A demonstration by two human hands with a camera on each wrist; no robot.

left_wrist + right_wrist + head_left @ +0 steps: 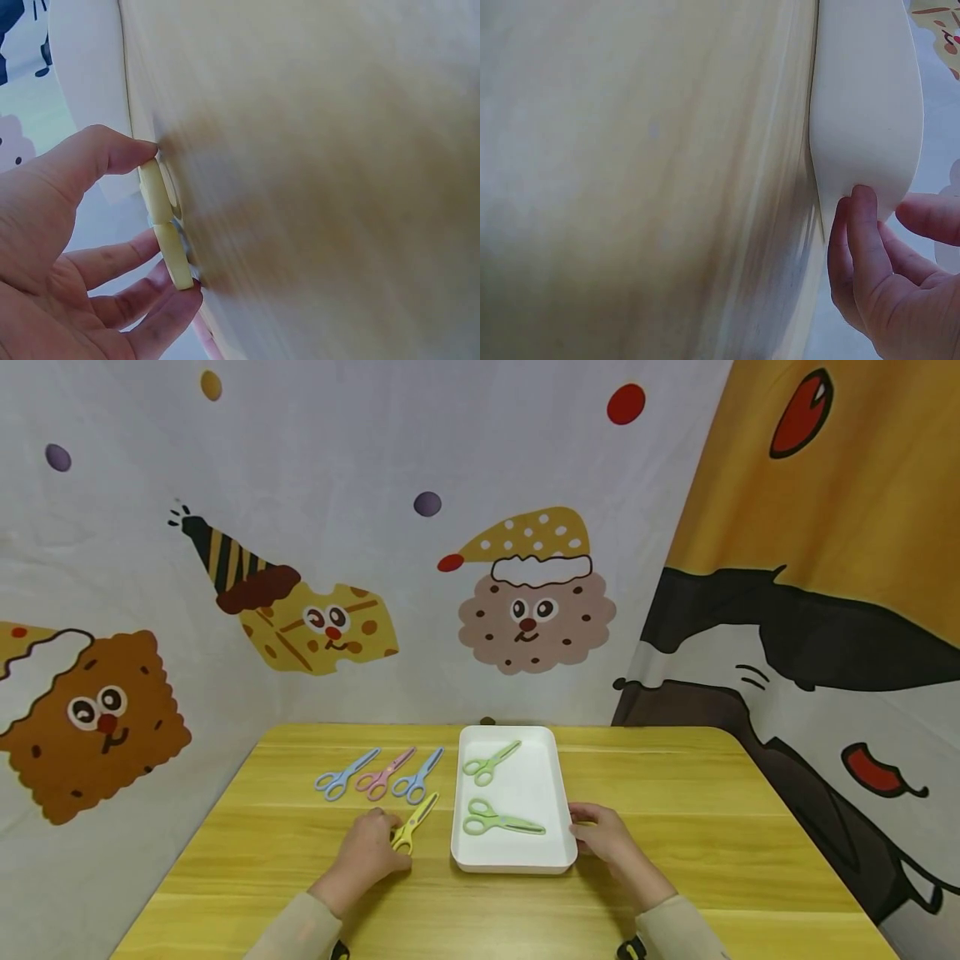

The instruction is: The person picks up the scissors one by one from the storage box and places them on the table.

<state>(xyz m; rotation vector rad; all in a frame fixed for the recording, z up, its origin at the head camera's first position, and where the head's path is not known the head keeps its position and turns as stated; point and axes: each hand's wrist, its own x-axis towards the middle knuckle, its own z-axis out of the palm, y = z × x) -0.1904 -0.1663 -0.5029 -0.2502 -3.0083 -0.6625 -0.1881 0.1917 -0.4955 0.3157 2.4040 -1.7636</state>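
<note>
My left hand (367, 852) holds a pair of yellow scissors (420, 814) by its handles, left of the white tray (513, 864). In the left wrist view, the thumb and fingertips pinch the yellow scissors' handle loops (155, 196) from opposite sides, close over the tabletop. My right hand (603, 835) holds the tray at its right side near the front corner; the right wrist view has fingertips on the outer wall (866, 105) and the thumb at the rim. Inside the tray lie green scissors (491, 764) at the back and another green pair (502, 820) in front.
Behind my left hand, blue scissors (347, 774), pink scissors (384, 775) and a second blue pair (417, 777) lie in a row on the wooden table (675, 827). A cloth with cartoon prints (337, 468) hangs behind the table.
</note>
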